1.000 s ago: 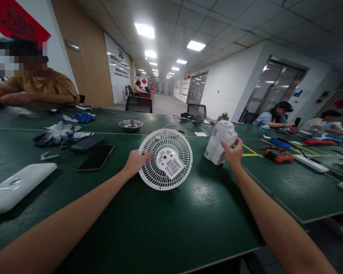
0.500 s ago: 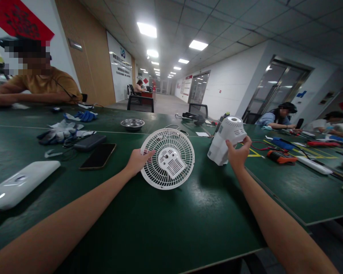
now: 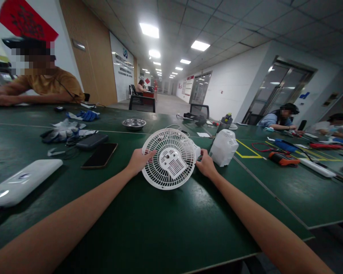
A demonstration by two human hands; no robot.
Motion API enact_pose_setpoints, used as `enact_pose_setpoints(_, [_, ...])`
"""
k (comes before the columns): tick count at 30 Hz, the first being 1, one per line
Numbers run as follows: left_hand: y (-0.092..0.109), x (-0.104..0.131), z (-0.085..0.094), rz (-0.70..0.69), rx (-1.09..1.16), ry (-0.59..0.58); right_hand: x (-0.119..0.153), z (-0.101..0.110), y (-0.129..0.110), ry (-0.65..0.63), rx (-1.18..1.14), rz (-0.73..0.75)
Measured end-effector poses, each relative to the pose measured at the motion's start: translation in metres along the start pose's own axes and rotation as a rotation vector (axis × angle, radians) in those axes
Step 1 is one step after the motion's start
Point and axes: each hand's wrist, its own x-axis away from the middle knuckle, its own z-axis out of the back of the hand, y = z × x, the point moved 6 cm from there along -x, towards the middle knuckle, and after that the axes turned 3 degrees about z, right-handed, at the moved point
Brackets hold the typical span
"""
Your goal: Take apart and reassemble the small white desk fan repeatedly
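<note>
A round white fan grille [image 3: 151, 173] with a slotted central hub faces me, tilted, above the green table [image 3: 148, 224]. My left hand [image 3: 137, 160] grips its left rim, thumb over the ribs. At the grille's right edge, my right hand [image 3: 205, 163] has its fingers closed on a white part [image 3: 196, 149], which is partly hidden behind the grille. Just right of that hand, a white plastic housing [image 3: 224, 147] with vents near its top stands on the table, not held.
A phone [image 3: 100, 156], a dark case [image 3: 92, 141], gloves [image 3: 63, 131] and a white device [image 3: 25, 182] lie left. Beyond the grille are a metal bowl [image 3: 134, 123] and a bottle [image 3: 225, 121]. An orange meter [image 3: 283, 159] lies right. People sit at both sides.
My right hand has let go of the white housing and moved left to the grille's edge. The housing now stands alone, without the vented white piece that was on top of it.
</note>
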Motion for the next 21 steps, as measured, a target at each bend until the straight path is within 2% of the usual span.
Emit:
enact_pose_setpoints(3, [0.000,0.001,0.000,-0.004,0.009,-0.009,0.001,-0.006,0.012,-0.074,0.181,-0.094])
enact_pose_setpoints(7, [-0.002,-0.001,0.000,0.001,0.021,-0.016,0.004,-0.005,0.015,-0.104,0.315,-0.121])
enact_pose_setpoints(10, [-0.004,-0.003,0.001,0.004,0.016,0.000,0.006,0.009,-0.002,0.025,0.217,-0.022])
enact_pose_setpoints(12, [-0.005,-0.004,0.001,0.007,0.014,0.003,0.008,0.025,-0.018,0.173,0.067,0.085])
enact_pose_setpoints(14, [-0.005,-0.004,0.001,0.008,0.010,0.011,0.011,0.033,-0.031,0.222,-0.149,0.125])
enact_pose_setpoints(16, [-0.003,-0.003,0.001,0.002,0.009,0.011,0.014,0.025,-0.040,0.075,-0.415,0.071])
enact_pose_setpoints(19, [0.000,0.000,0.000,-0.005,0.009,-0.004,0.029,-0.010,-0.058,-0.332,-0.834,-0.080])
enact_pose_setpoints(21, [0.001,0.000,0.001,-0.002,0.004,0.003,0.041,-0.026,-0.070,-0.480,-1.058,-0.183])
